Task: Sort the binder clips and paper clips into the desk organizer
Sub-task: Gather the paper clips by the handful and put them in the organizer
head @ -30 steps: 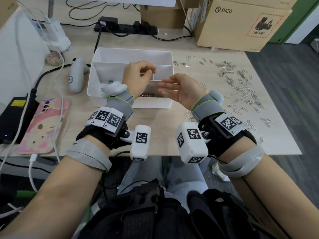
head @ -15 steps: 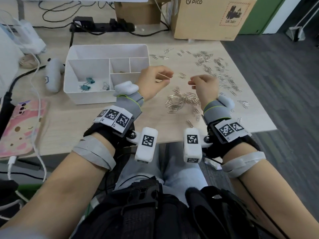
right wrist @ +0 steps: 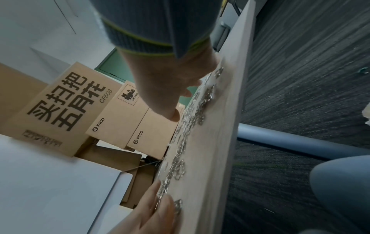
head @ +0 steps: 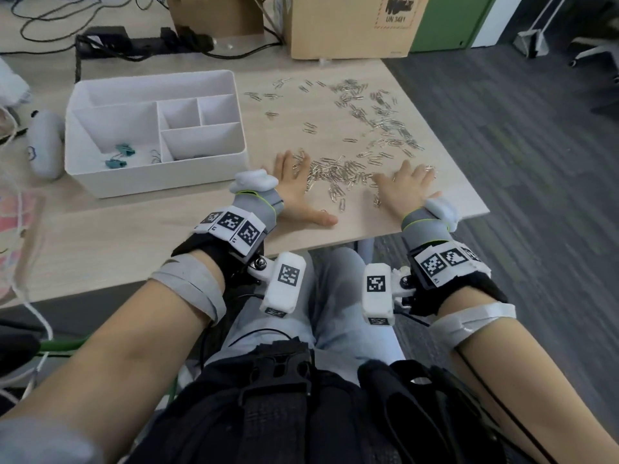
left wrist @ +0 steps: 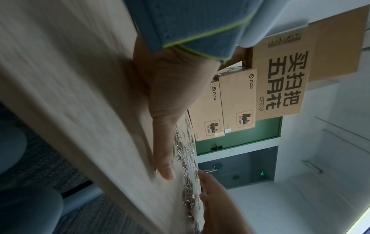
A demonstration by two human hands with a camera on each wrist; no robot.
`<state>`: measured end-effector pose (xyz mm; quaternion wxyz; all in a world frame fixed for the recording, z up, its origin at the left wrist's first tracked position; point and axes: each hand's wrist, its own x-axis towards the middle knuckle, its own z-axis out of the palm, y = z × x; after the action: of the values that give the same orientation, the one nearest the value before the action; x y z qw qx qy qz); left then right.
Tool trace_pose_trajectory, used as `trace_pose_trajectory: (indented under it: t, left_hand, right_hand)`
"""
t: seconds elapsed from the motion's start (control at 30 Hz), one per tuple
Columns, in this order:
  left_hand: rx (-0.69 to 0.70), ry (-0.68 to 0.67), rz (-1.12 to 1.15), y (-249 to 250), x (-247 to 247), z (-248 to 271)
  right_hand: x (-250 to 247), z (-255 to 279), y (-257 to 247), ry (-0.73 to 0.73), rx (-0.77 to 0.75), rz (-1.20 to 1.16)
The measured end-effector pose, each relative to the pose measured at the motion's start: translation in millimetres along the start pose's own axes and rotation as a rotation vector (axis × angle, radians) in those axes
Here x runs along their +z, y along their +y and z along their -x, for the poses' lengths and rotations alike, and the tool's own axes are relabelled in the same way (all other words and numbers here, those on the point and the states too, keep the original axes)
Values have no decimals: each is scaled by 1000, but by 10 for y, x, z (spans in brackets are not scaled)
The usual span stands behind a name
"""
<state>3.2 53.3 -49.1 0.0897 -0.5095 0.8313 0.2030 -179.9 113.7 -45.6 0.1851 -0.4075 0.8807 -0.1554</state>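
Silver paper clips lie heaped between my two hands on the wooden desk, with more scattered behind. My left hand lies flat, fingers straight, on the left edge of the heap. My right hand lies flat on the heap's right edge. The white desk organizer stands to the left; two teal binder clips sit in its big left compartment. The left wrist view shows my left hand pressed on the desk beside the paper clips. The right wrist view shows my right hand on the paper clips.
Cardboard boxes stand at the desk's back edge behind a power strip with cables. A grey controller lies left of the organizer. The desk's right edge drops to dark carpet.
Both hands came away from the organizer, moved right and down, and now lie flat on either side of the paper clip heap. The head view shifted right.
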Motion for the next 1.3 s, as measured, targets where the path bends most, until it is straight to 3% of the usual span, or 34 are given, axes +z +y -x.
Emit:
trace_pose_trajectory:
  t: [0.37, 0.5, 0.6, 0.7, 0.87, 1.07, 1.3]
  left_hand:
    - [26, 65, -30, 279, 56, -191]
    - [169, 45, 113, 274, -39, -210]
    - [234, 106, 271, 185, -173, -169]
    - [148, 208, 152, 60, -286, -171]
    - [70, 180, 216, 44, -338, -194]
    - [50, 258, 393, 178, -252, -311]
    - [92, 228, 415, 323, -350, -372]
  right_hand:
    - [132, 62, -149, -193, -278, 68]
    - [67, 48, -182, -188, -430, -148]
    - [-5, 53, -112, -28, -404, -297]
    - [-50, 40, -61, 85, -316, -238]
    - [-124, -38, -37, -28, -213, -91]
    - [-110, -68, -104, -40, -216, -185]
    - [-28, -161, -237, -17, -257, -243]
